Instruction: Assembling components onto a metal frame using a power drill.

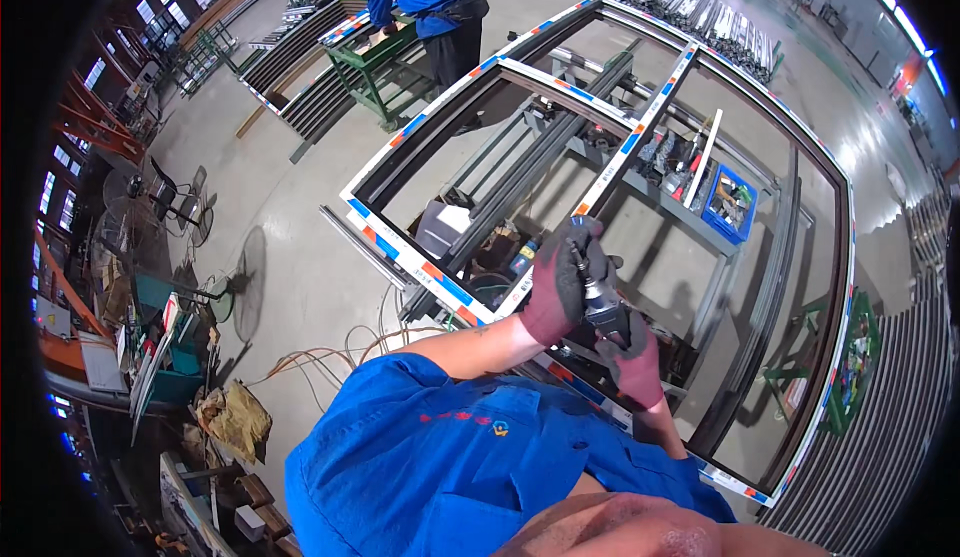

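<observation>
A large dark metal window frame (pixel 448 293), with white, blue and orange tape along its faces, lies across a stand in front of me. One taped crossbar (pixel 612 169) runs through its middle. My right hand (pixel 632 359), in a grey and maroon glove, is closed around a dark power drill (pixel 603 309) with a silvery front end. Just beyond it, my left hand (pixel 562 279), in a matching glove, is closed over the near part of the crossbar beside the drill's tip. Whatever its fingers hold is hidden.
Under the frame, a blue crate (pixel 744 236) holds tools and small parts. Hoses (pixel 345 354) trail over the floor at left, near a standing fan (pixel 250 285). Beyond the frame, another person (pixel 425 2) bends over a green workbench (pixel 372 65). Metal profiles (pixel 870 437) lie stacked at right.
</observation>
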The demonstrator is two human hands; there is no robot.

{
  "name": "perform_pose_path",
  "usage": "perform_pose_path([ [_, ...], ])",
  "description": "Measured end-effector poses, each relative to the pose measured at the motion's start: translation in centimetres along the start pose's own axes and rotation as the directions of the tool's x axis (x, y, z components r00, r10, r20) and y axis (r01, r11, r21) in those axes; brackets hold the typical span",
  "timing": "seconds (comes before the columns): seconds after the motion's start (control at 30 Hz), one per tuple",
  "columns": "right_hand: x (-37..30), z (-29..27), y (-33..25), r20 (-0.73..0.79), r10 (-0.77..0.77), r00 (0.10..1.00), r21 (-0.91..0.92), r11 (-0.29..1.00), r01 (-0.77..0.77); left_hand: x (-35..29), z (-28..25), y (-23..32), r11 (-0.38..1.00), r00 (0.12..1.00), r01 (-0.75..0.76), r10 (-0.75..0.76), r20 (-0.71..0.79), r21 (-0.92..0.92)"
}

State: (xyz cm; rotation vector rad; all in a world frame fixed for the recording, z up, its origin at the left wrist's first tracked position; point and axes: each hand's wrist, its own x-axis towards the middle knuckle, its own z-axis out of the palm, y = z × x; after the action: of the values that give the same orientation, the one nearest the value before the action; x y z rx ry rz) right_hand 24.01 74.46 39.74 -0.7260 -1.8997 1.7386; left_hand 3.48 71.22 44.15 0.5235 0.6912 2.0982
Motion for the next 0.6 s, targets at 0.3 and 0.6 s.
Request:
perform_pose_path([
  [0.3, 1.9, -1.9, -1.9, -0.241, -0.243, 0.940, -0.460, 0.881, 0.110, 3.1, -5.9, 5.8, 0.954, 0.996, 0.083, -0.089, 0.010, 0.287],
  [0.6, 7.2, -1.7, -14.2, -0.247, -0.331, 0.911, -0.726, 0.686, 0.053, 8.3, -6.4, 8.0, 0.957, 0.974, 0.224, -0.227, 0.005, -0.186],
])
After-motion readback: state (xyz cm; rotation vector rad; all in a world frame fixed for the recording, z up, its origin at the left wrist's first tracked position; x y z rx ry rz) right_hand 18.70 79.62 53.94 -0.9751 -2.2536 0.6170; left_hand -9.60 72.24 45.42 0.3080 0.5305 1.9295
